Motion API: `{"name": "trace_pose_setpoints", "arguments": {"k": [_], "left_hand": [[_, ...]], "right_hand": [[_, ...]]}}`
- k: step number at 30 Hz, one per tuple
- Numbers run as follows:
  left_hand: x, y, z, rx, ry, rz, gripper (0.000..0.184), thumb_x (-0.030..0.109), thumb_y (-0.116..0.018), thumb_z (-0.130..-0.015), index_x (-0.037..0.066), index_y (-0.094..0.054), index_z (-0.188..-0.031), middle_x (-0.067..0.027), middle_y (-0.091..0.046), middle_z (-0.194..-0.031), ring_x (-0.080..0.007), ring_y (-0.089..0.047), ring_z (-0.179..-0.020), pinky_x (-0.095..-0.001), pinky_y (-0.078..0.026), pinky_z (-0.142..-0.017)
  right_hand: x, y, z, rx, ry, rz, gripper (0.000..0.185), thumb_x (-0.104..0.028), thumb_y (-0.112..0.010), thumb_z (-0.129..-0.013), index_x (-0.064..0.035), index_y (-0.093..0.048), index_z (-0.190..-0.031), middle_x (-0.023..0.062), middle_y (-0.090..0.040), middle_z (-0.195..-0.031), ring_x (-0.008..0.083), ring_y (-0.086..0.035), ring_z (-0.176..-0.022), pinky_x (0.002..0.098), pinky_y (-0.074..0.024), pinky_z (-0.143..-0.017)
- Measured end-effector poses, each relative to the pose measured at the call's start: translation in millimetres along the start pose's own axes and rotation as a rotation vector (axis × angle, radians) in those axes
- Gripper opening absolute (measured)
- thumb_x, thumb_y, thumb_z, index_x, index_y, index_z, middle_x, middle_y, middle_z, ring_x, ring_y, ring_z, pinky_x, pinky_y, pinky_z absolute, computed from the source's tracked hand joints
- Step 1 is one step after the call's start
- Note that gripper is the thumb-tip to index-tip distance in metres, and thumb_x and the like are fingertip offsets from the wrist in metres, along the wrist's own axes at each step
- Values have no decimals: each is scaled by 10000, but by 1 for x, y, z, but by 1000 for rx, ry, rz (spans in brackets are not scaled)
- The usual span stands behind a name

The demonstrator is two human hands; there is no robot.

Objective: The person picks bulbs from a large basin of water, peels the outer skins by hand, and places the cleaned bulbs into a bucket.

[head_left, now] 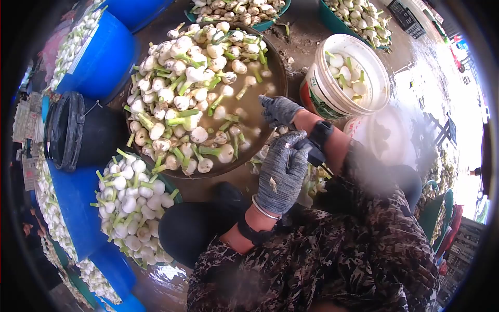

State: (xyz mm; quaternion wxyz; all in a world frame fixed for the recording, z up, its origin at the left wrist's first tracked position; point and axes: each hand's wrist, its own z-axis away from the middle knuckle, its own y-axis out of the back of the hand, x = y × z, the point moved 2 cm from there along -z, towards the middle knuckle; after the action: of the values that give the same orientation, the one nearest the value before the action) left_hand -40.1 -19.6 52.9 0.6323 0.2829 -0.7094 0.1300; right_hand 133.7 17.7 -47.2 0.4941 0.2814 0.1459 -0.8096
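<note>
My left hand [283,174], in a grey knitted glove, is raised with its fingers curled together; what they hold, if anything, is hidden. Scraps of pale peel cling to this glove. Just beyond it, my right hand [280,111], also gloved, has bent fingers at the right rim of a wide round basin [285,78]. Its grip is hidden too. A dark object [313,154] sits between the left fingers and the right wrist. Inside the basin, white bulbs with green stems [182,93] are heaped at the left and middle, and others lie in brownish water [239,106].
A white bucket [325,78] with bulbs stands at the right. Left of the basin is a black bucket [96,132], with blue tubs [99,57] behind. A bulb heap [132,208] lies at lower left. More full tubs [265,23] stand beyond.
</note>
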Motion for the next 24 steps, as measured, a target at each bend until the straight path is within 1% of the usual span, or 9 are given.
{"name": "trace_pose_setpoints", "arguments": {"k": [3, 9, 11, 13, 15, 17, 18, 22, 24], "left_hand": [[0, 21, 7, 17, 132, 43, 266, 64, -508, -971, 19, -540, -1232, -72, -594, -1117, -114, -574, -925, -272, -489, -844], [-2, 36, 11, 96, 147, 181, 253, 73, -499, -983, 18, -539, -1227, -46, -587, -1119, -92, -563, -866, -260, -489, -818], [-7, 36, 11, 109, 194, 188, 257, 77, -499, -986, 21, -536, -1234, -45, -587, -1101, -87, -561, -858, -256, -489, -813], [-4, 29, 7, 201, 255, 329, 303, 137, -509, -998, 19, -503, -1277, -35, -581, -1017, -73, -557, -828, -245, -489, -791], [-12, 27, 2, 310, 353, 289, 372, 203, -517, -1002, 6, -465, -1313, -40, -582, -1033, -79, -564, -824, -245, -494, -787], [-15, 25, -3, 376, 479, 506, 425, 244, -533, -996, -5, -442, -1328, -78, -571, -1127, -120, -591, -898, -258, -507, -812], [-37, 19, -4, 452, 391, 542, 427, 207, -548, -983, 0, -435, -1340, -118, -541, -1236, -181, -605, -1000, -273, -521, -855], [-35, -4, -16, 155, 104, 194, 407, 156, -583, -958, 41, -474, -1333, -141, -528, -1296, -228, -592, -1081, -323, -532, -895], [-33, -24, -16, 86, 492, 793, 440, 193, -596, -956, -1, -465, -1328, -96, -554, -1257, -172, -585, -1054, -286, -493, -901]], "right_hand": [[0, -45, -63, 46, -10, 40, 542, -451, -577, -941, -20, -549, -1270, 97, -663, -1053, 186, -643, -978, 327, -531, -822], [16, -71, -116, 51, 166, 197, 597, -470, -673, -872, -3, -550, -1222, 136, -664, -1068, 232, -645, -997, 299, -520, -846], [7, -63, -81, 43, 180, 181, 607, -473, -689, -860, 0, -550, -1214, 143, -664, -1071, 240, -645, -1000, 294, -518, -850], [-3, -46, -30, 300, 698, 349, 625, -374, -757, -829, 7, -496, -1251, 143, -661, -1053, 224, -653, -967, 305, -529, -826], [-1, -26, 2, 273, 934, 328, 669, -233, -808, -780, -37, -446, -1308, 151, -619, -1156, 216, -637, -1006, 331, -514, -882], [-6, -7, 67, 310, 1018, 433, 670, -307, -809, -742, -89, -465, -1274, 175, -648, -1070, 344, -651, -1006, 398, -525, -860], [0, 2, 89, 350, 1071, 491, 666, -295, -814, -732, -88, -479, -1268, 170, -648, -1068, 347, -645, -1010, 406, -523, -860], [25, 27, 162, 416, 1098, 615, 641, -271, -832, -706, -78, -538, -1243, 168, -645, -1090, 349, -630, -1023, 410, -506, -890], [43, 37, 178, 469, 1113, 671, 624, -261, -827, -718, -75, -541, -1240, 165, -646, -1088, 342, -631, -1020, 404, -503, -898]]}}
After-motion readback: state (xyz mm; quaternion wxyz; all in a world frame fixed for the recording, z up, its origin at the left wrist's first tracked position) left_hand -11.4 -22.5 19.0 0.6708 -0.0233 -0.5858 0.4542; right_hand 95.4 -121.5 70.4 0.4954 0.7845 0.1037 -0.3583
